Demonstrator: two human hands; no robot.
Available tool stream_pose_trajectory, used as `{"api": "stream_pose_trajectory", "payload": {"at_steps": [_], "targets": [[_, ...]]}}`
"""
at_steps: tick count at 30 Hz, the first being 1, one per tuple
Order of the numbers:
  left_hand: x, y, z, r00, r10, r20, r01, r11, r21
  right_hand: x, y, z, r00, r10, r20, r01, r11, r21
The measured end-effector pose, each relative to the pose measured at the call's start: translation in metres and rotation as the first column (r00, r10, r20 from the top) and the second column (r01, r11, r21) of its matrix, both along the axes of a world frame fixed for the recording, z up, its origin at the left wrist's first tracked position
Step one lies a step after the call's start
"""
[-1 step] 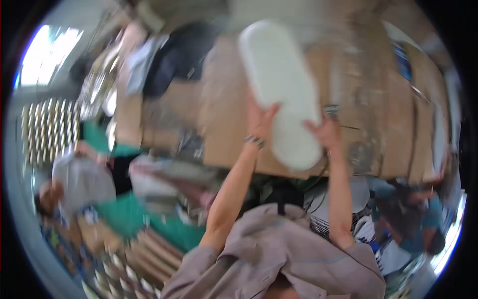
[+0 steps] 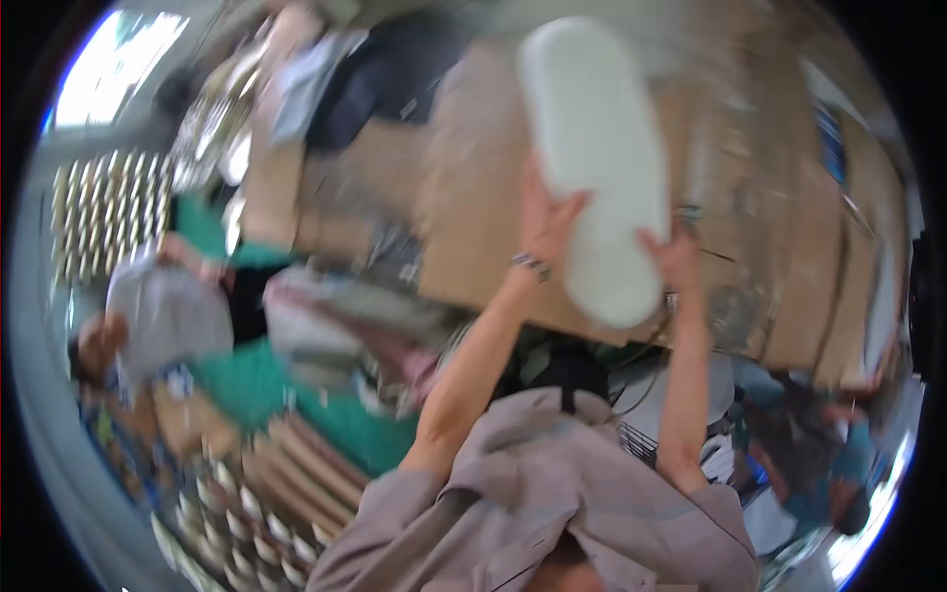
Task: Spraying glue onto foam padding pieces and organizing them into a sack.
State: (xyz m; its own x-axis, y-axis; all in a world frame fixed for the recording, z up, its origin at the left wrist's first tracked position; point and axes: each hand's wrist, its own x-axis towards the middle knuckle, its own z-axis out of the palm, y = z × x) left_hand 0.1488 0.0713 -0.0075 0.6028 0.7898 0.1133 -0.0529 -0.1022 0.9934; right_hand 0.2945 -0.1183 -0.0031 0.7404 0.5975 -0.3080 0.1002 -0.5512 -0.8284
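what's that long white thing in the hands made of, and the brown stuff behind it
The long white tray looks like moulded plastic or foam: smooth, matte, with rounded ends; blur leaves it open. Both the left hand and right hand hold it. The brown sheets look like cardboard: flat and dull.

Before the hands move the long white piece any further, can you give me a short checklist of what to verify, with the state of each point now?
1. Left hand on the white oval piece: ok, its fingers lie on the left edge.
2. Right hand on the piece: ok, it grips the lower right edge.
3. Piece lifted clear of the cardboard boxes behind it: cannot tell, the picture is blurred.
4. Other person away from the piece: ok, they sit far to the left.
5. Firmness of the hold: cannot tell, the fingertips are blurred.
6. Bracelet on the left wrist free of the piece: ok, it sits below the edge.
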Motion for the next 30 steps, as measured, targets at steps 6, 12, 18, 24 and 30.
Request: {"api": "stream_pose_trajectory", "payload": {"at_steps": [6,12,18,24,30], "targets": [[-0.183,-0.047,-0.020,0.921,0.226,-0.316,-0.229,0.973,0.026,-0.009,0.016,0.011,0.994,0.096,0.046,-0.104,0.972,0.212],[-0.390,-0.058,-0.065,0.469,0.520,-0.714,-0.322,0.853,0.410,-0.001,0.015,0.033,0.993,0.071,0.097,-0.086,0.983,0.163],[-0.516,-0.039,-0.114,-0.009,0.766,-0.643,-0.419,0.581,0.698,0.009,0.013,0.022,0.999,0.034,0.017,-0.036,0.984,0.174],[-0.509,0.068,-0.116,0.693,0.300,-0.655,-0.615,0.720,-0.321,-0.214,0.038,0.055,0.752,0.380,0.539,-0.437,0.899,-0.023],[-0.474,0.161,0.016,0.901,0.433,-0.007,-0.399,0.825,-0.399,-0.462,0.153,-0.085,0.285,0.935,-0.213,-0.910,0.334,0.246]]}}
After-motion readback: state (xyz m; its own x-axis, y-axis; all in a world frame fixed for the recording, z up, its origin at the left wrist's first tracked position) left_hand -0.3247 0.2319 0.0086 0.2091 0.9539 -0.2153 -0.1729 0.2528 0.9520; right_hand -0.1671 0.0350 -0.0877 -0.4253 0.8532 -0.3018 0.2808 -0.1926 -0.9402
